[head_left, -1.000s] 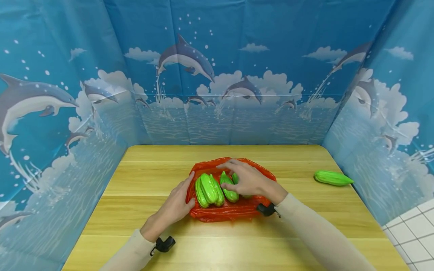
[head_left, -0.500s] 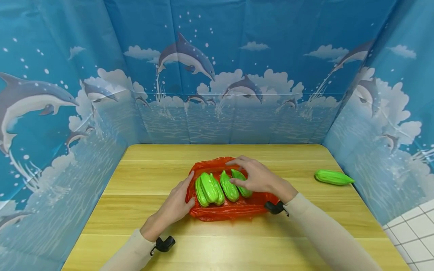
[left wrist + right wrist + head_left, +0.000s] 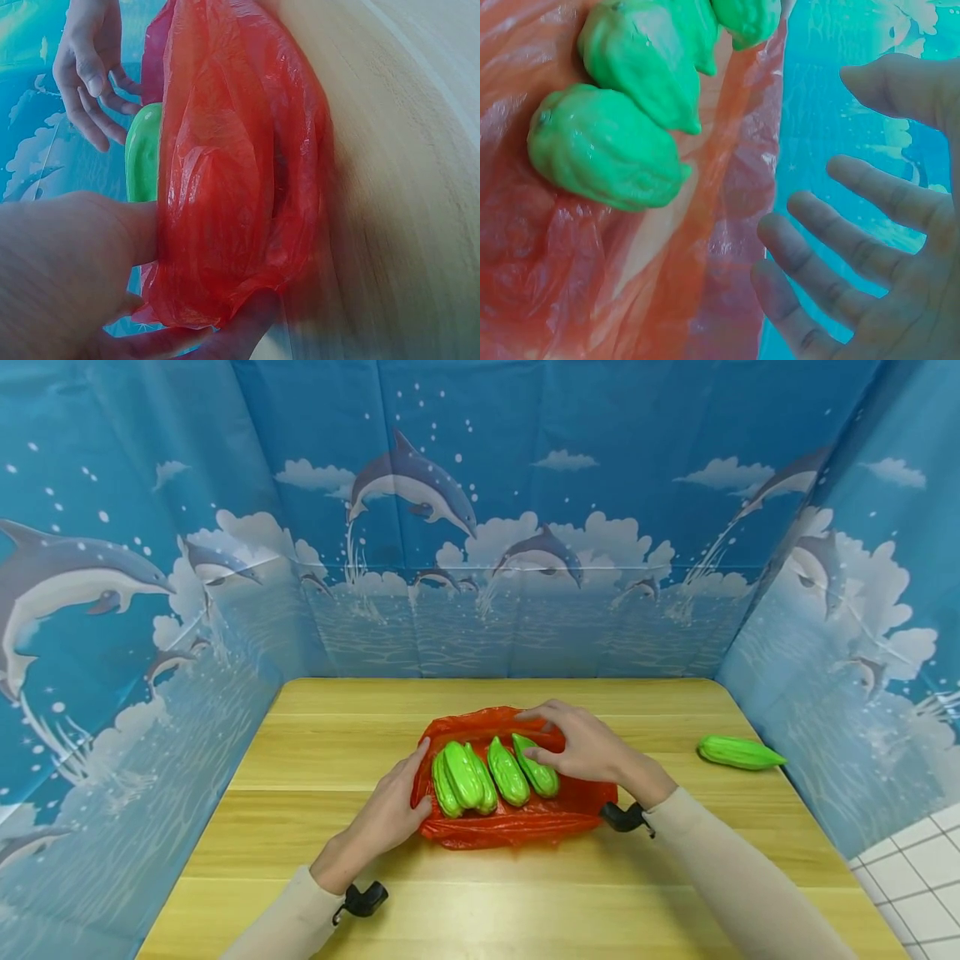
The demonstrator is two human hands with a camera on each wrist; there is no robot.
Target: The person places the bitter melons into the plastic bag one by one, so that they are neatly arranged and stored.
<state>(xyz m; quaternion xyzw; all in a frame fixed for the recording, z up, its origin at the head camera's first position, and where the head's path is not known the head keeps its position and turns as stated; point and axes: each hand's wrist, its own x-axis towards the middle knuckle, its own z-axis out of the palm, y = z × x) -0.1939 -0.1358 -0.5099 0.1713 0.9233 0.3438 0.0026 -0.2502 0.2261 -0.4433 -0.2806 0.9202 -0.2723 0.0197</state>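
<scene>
A red plastic bag lies spread on the table, its rim turned up. Inside it are several glossy green bitter melons, bunched at the left. The rightmost bitter melon lies slightly apart in the right wrist view. My left hand holds the bag's left edge; in the left wrist view one fingertip is hidden behind the red film. Above the bag's right side hovers my right hand, fingers spread, thumb near the rightmost bitter melon. Nothing is in its palm in the right wrist view.
Another green bitter melon lies alone at the right edge of the wooden table. Blue dolphin-print curtains stand along the back and both sides. White tiles show at the lower right.
My right hand has moved to the right, away from the middle bitter melons, uncovering the rightmost one. The left hand has stayed at the bag's left edge.
</scene>
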